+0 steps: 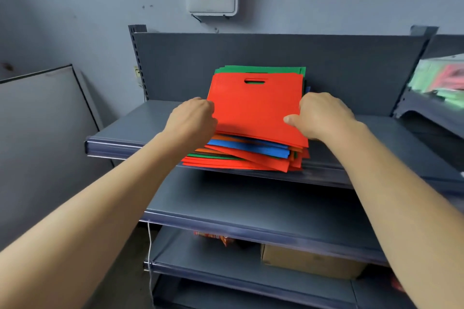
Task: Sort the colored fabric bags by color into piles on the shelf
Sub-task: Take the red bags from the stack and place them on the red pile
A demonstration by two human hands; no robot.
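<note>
Grip: left hand [193, 118], right hand [320, 115] curled on side edges of flat red fabric bag [256, 108] atop mixed-colour bag stack [251, 149], grey metal shelf [135, 125]. Best peel just 1 layer, lift level.

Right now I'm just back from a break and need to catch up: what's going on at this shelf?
A person stands at a grey shelf with both hands on a mixed stack of fabric bags. The left hand grips the left edge of the top red bag, and the right hand holds its right edge, thumb on top. Blue, orange, green and red bags lie jumbled beneath. No separate colour piles show on this shelf yet.
</note>
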